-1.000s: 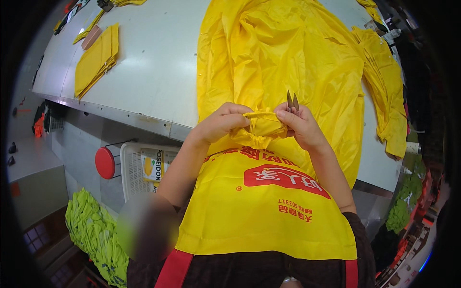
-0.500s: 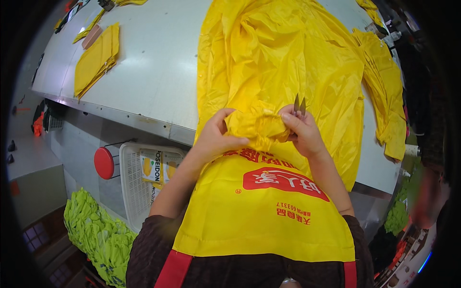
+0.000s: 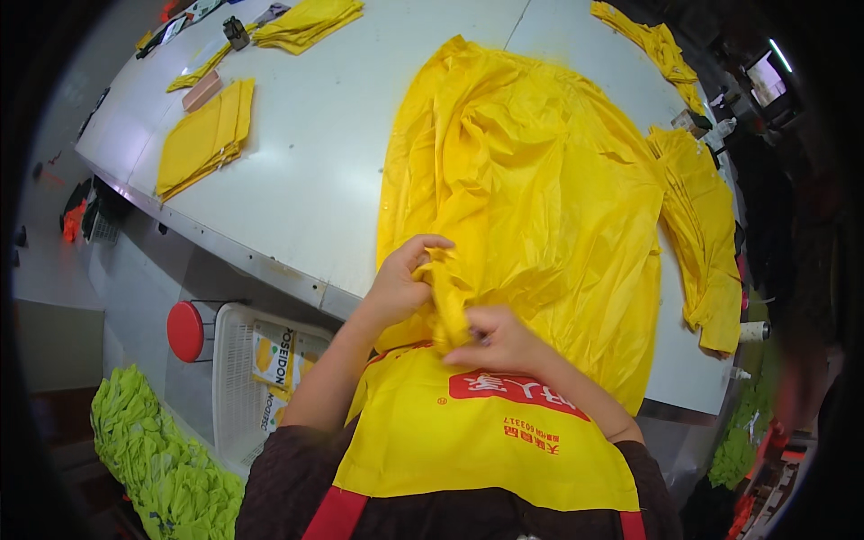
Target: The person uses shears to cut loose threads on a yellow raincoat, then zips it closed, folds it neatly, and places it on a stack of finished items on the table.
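A large crumpled yellow garment (image 3: 531, 189) lies spread on the white table (image 3: 333, 153), and its near edge hangs toward me. My left hand (image 3: 400, 286) pinches a bunched fold of this fabric (image 3: 448, 301) at the table's front edge. Just below and to the right, my right hand (image 3: 502, 342) is closed against the same fold. A small dark tip of the metal snips (image 3: 482, 339) shows between its fingers. The two hands are almost touching. I wear a yellow apron (image 3: 486, 450) with a red patch.
A stack of folded yellow pieces (image 3: 205, 137) lies at the table's left, more yellow pieces (image 3: 306, 20) at the far end, and other yellow garments (image 3: 706, 225) on the right. Beside the table stand a white basket (image 3: 238, 378), a red stool (image 3: 185, 331) and a green fabric pile (image 3: 153, 454).
My right hand has turned over and dropped onto the fold, so the snips no longer point up. My left hand has shifted its pinch higher on the bunched fabric.
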Action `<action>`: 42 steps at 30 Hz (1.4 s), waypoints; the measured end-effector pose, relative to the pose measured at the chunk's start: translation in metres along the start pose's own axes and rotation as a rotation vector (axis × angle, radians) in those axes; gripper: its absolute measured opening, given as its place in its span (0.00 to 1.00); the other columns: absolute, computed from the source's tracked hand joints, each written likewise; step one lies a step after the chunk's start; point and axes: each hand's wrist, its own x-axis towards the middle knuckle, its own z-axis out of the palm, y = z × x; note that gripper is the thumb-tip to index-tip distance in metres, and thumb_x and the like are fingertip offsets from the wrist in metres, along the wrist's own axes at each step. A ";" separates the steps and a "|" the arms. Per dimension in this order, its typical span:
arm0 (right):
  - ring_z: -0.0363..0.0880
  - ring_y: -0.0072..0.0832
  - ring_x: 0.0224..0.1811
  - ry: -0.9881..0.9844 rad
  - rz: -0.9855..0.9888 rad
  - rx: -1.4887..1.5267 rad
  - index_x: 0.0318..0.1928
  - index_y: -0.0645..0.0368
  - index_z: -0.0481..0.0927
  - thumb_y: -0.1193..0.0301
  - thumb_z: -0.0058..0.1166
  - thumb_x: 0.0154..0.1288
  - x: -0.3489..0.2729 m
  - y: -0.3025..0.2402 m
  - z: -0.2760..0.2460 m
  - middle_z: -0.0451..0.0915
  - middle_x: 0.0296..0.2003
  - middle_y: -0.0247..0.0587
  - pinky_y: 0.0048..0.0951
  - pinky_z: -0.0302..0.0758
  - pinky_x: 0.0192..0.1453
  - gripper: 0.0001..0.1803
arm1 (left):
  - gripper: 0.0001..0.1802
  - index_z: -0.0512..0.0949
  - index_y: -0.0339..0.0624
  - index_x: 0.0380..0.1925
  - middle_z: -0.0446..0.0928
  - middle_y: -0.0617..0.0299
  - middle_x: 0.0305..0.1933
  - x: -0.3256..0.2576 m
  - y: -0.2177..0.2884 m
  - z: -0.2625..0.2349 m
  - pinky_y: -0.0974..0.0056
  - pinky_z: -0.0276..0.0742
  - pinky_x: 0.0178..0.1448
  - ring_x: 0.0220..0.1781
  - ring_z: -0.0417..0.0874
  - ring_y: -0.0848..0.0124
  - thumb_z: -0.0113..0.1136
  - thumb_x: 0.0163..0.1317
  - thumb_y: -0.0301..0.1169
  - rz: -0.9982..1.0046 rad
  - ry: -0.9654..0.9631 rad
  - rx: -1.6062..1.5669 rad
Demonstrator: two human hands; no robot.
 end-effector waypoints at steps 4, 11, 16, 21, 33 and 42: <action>0.69 0.40 0.23 0.338 -0.502 -0.579 0.22 0.58 0.68 0.78 0.63 0.38 0.034 0.010 -0.002 0.67 0.19 0.41 0.33 0.65 0.24 0.14 | 0.14 0.72 0.43 0.46 0.77 0.62 0.38 0.011 -0.023 0.014 0.70 0.75 0.41 0.38 0.79 0.74 0.53 0.58 0.24 -0.278 0.349 -0.629; 0.66 0.26 0.20 0.995 -0.409 -0.565 0.24 0.57 0.68 0.82 0.55 0.46 0.034 0.042 -0.074 0.68 0.19 0.36 0.24 0.64 0.25 0.10 | 0.16 0.72 0.37 0.43 0.77 0.64 0.39 -0.019 0.001 0.059 0.70 0.74 0.43 0.40 0.78 0.75 0.57 0.53 0.20 -0.237 0.035 -0.415; 0.66 0.14 0.25 0.652 -0.137 0.321 0.31 0.57 0.70 0.75 0.60 0.53 0.012 0.018 0.029 0.69 0.25 0.27 0.19 0.64 0.28 0.10 | 0.05 0.72 0.41 0.31 0.74 0.67 0.30 0.000 -0.069 0.024 0.73 0.72 0.37 0.33 0.75 0.79 0.53 0.56 0.20 0.231 0.288 -0.181; 0.73 0.33 0.26 0.475 -0.558 -0.639 0.29 0.61 0.71 0.82 0.55 0.47 0.019 0.028 0.010 0.69 0.23 0.43 0.32 0.70 0.29 0.08 | 0.11 0.63 0.47 0.19 0.64 0.71 0.20 0.024 -0.072 -0.004 0.72 0.68 0.27 0.22 0.65 0.79 0.49 0.56 0.21 0.171 0.680 -0.546; 0.68 0.34 0.21 0.835 -0.377 -0.473 0.24 0.58 0.67 0.89 0.45 0.40 -0.028 0.026 -0.029 0.67 0.21 0.40 0.29 0.66 0.24 0.12 | 0.09 0.65 0.39 0.18 0.64 0.60 0.18 -0.024 -0.003 0.014 0.67 0.63 0.23 0.18 0.67 0.72 0.55 0.48 0.19 0.314 0.303 0.042; 0.56 0.13 0.23 1.193 -0.095 0.073 0.26 0.54 0.65 0.86 0.53 0.48 -0.090 0.061 -0.109 0.61 0.22 0.23 0.14 0.54 0.26 0.13 | 0.08 0.71 0.42 0.24 0.63 0.70 0.15 -0.109 -0.075 -0.058 0.76 0.58 0.19 0.15 0.61 0.81 0.50 0.62 0.31 -0.102 0.715 -0.292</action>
